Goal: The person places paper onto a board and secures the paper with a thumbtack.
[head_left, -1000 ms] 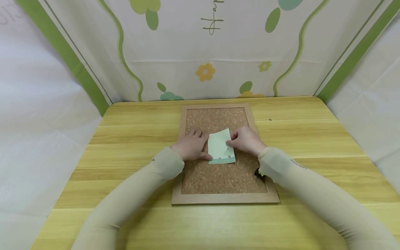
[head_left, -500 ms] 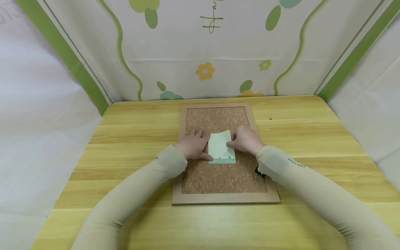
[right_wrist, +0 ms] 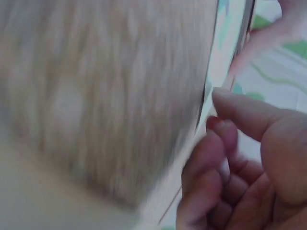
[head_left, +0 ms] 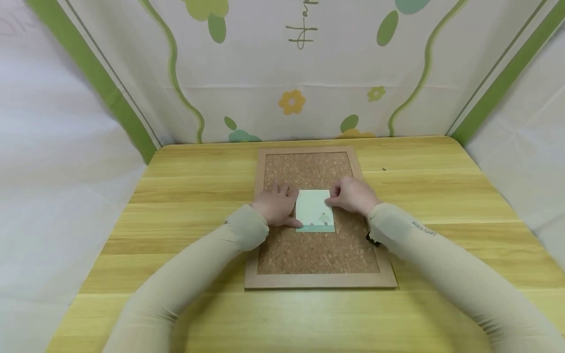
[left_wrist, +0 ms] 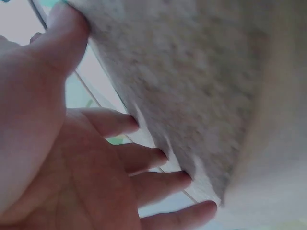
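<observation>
A small pale-green sheet of note paper (head_left: pixel 313 208) with a teal band along its near edge lies on a wood-framed cork board (head_left: pixel 315 252). Spread out at the sheet's left side, my left hand (head_left: pixel 275 203) rests on the board, its thumb touching the lower left corner. At the upper right edge, my right hand (head_left: pixel 354 195) pinches the sheet with thumb and curled forefinger. The right wrist view shows a small red spot by the right fingertips (right_wrist: pixel 221 98); I cannot tell what it is. Four-finger spread shows along the cork in the left wrist view (left_wrist: pixel 158 155).
The board lies on a yellow wood-grain table (head_left: pixel 194 196). A dark object (head_left: pixel 372 239) shows beneath the right cuff, partly hidden. A tiny dark speck (head_left: pixel 384 169) lies at the back right. A flower-printed cloth (head_left: pixel 291 73) hangs behind the table.
The sheet's raised, slanted far edge has come down flat, and the sheet now lies straight on the cork. Both hands have barely shifted.
</observation>
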{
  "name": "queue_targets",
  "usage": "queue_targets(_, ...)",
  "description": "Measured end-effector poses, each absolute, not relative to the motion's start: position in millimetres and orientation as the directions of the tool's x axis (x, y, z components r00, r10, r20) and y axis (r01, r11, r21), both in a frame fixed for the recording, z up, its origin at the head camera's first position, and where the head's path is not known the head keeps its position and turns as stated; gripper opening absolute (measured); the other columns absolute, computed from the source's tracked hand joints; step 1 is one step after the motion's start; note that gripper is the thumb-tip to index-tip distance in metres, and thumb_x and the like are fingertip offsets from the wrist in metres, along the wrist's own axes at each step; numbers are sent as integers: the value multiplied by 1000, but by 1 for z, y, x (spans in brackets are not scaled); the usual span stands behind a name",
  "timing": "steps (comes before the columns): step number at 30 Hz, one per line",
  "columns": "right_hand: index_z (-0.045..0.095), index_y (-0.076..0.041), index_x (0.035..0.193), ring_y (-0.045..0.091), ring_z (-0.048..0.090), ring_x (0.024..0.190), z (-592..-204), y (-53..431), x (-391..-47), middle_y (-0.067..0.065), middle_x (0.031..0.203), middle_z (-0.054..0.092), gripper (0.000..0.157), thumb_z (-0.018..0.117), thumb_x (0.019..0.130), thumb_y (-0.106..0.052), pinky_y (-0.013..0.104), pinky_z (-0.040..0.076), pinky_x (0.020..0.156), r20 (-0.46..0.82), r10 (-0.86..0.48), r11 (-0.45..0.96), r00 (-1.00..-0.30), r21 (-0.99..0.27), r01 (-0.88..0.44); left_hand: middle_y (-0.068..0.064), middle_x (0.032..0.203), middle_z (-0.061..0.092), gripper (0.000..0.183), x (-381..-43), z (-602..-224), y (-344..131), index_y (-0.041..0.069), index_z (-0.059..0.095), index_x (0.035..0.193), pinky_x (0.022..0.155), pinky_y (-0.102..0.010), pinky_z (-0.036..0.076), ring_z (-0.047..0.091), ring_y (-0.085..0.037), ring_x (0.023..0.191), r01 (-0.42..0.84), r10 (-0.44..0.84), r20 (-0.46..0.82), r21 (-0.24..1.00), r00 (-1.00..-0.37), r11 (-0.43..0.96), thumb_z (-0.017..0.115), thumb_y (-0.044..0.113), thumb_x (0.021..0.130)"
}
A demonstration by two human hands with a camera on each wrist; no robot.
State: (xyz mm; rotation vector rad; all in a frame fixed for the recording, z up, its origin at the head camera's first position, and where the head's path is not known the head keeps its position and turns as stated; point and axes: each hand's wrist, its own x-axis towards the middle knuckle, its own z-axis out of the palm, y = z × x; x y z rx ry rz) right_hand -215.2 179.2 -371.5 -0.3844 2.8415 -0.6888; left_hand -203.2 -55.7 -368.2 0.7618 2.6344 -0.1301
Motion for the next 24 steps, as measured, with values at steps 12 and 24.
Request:
queue_targets(12, 69, 4, 111, 31, 64, 82, -347, 282, -266, 19, 97, 69, 27, 57, 100, -17, 51, 49, 75, -16, -241, 908, -970, -358, -219, -23, 163, 6, 102, -203, -372, -59, 9, 11, 160, 113, -53, 26, 7, -47, 147, 550, 514, -388, 21, -765, 835, 51, 70, 89)
queue_targets(24, 71, 4, 108, 40, 61, 97, -369, 337, -292, 25, 107, 67, 26, 56, 98, -16, 58, 46, 83, -66, -210, 950, -975, -249, -188, -20, 164, 0, 101, -203, -371, -53, 12, 7, 160, 113, -56, 23, 3, -46, 147, 485, 447, -436, 29, -781, 874, 53, 67, 89)
